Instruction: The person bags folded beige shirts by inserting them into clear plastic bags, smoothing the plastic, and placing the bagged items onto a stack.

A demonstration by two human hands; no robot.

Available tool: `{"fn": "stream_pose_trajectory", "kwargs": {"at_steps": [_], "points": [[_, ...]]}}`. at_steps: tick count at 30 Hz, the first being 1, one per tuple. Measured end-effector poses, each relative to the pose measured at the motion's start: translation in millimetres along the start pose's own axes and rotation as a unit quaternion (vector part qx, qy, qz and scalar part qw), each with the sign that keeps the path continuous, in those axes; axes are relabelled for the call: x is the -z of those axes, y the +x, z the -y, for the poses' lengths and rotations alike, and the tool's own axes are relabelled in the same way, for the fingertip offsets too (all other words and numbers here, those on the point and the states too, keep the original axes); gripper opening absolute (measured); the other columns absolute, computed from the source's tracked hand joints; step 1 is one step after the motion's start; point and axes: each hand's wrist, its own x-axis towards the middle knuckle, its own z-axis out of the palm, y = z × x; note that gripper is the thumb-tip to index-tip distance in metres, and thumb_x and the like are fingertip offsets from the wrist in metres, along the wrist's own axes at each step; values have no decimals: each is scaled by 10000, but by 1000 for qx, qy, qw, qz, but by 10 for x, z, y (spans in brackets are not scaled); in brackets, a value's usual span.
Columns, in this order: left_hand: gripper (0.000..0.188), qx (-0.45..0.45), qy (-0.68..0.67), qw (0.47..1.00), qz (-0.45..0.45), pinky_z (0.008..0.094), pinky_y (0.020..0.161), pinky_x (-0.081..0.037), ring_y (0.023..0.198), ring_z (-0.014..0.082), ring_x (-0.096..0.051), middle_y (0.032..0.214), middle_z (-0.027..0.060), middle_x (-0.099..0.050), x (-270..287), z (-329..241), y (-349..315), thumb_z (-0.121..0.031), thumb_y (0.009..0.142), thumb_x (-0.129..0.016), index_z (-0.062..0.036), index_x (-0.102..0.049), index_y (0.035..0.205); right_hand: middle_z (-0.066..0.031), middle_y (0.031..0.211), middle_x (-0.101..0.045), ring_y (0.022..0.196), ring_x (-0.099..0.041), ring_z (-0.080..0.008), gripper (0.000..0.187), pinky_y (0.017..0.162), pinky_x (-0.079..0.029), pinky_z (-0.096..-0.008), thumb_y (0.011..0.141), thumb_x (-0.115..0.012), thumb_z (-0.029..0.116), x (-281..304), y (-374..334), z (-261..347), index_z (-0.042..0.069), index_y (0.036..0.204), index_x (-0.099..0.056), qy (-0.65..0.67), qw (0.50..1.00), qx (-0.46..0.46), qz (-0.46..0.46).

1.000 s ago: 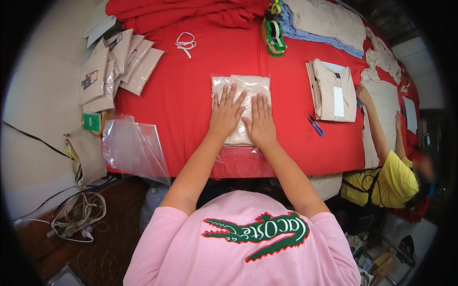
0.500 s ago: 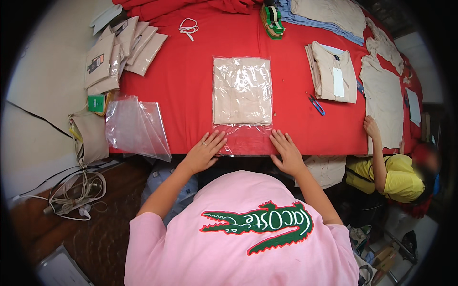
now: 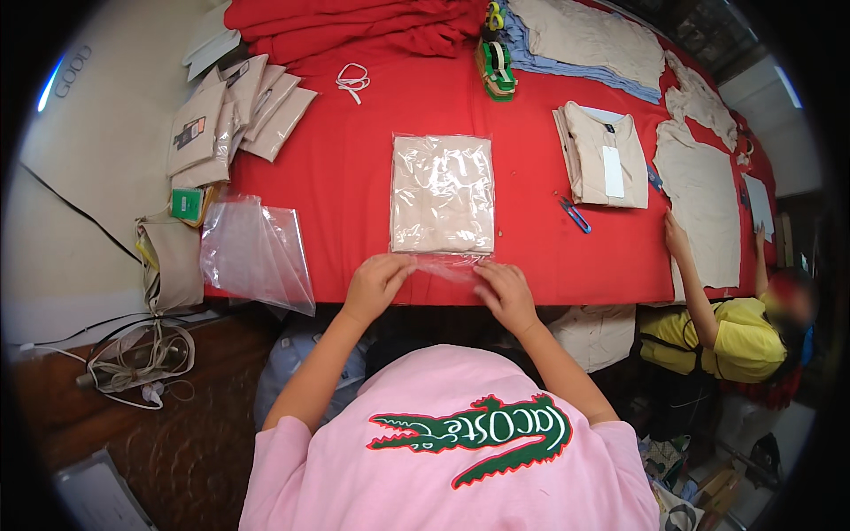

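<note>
A folded beige garment lies inside a clear plastic bag (image 3: 442, 195) on the red-covered table, straight in front of me. The bag's loose flap (image 3: 445, 268) is lifted along its near end. My left hand (image 3: 381, 281) pinches the flap's left corner between thumb and fingers. On the other side my right hand (image 3: 506, 292) is closed on the flap's right corner. Both hands are near the table's front edge, just below the garment.
Bagged garments (image 3: 197, 133) pile up at the far left, above empty clear bags (image 3: 257, 252). To the right are folded beige garments (image 3: 609, 159), thread snips (image 3: 575, 215) and a green tape dispenser (image 3: 498, 71). A co-worker in yellow (image 3: 735, 334) handles beige cloth (image 3: 699, 203).
My hands have gone from lying flat beside the flap to pinching its corners, closer together. The flap is raised off the table. The co-worker's second hand now shows.
</note>
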Motion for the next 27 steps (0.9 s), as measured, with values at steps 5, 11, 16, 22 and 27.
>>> {"fn": "stream_pose_trajectory", "kwargs": {"at_steps": [5,11,16,22,27], "points": [[198,127,-178,974,-66,368,810,-604,845,265,-773,955,161,-800,-149,247,551,-162,1044,-719,24,-777,1076,-150,878,-755,845,-719,-306,213,855,-547,-426,1063,-688,181,-120,512,-70,-10,1019,-771,156,965,-177,-115],[320,342,-89,935,-32,424,681,-572,698,301,-741,818,165,-755,-336,432,1047,-331,1067,-694,-21,-727,997,-159,828,-750,763,-734,-365,309,712,-567,-475,1046,-691,323,-244,1074,-256,34,942,-734,114,915,-379,-79],[259,243,107,963,-52,501,825,-563,932,391,-739,953,172,-757,-490,568,1087,-294,1035,-716,-35,-710,1016,-131,747,-725,783,-740,-377,329,717,-559,-517,1002,-738,393,-259,1155,-357,78,911,-713,-123,927,-347,-73],[538,20,196,976,-92,553,1224,-376,1489,380,-472,1589,170,-514,-419,368,1205,-157,960,-745,-62,-571,1461,-203,1462,-631,1356,-597,-389,435,1127,-459,-516,1001,-683,200,-55,1256,-414,0,1381,-612,-109,972,-166,-125],[628,-55,257,965,-22,619,1326,-194,1650,404,-239,1778,150,-307,-674,324,1715,-326,1066,-637,-194,-473,1658,-221,1696,-416,1589,-385,-364,625,1309,-307,-508,1062,-613,222,-448,1664,-267,12,1621,-432,-178,983,-37,-24]]}}
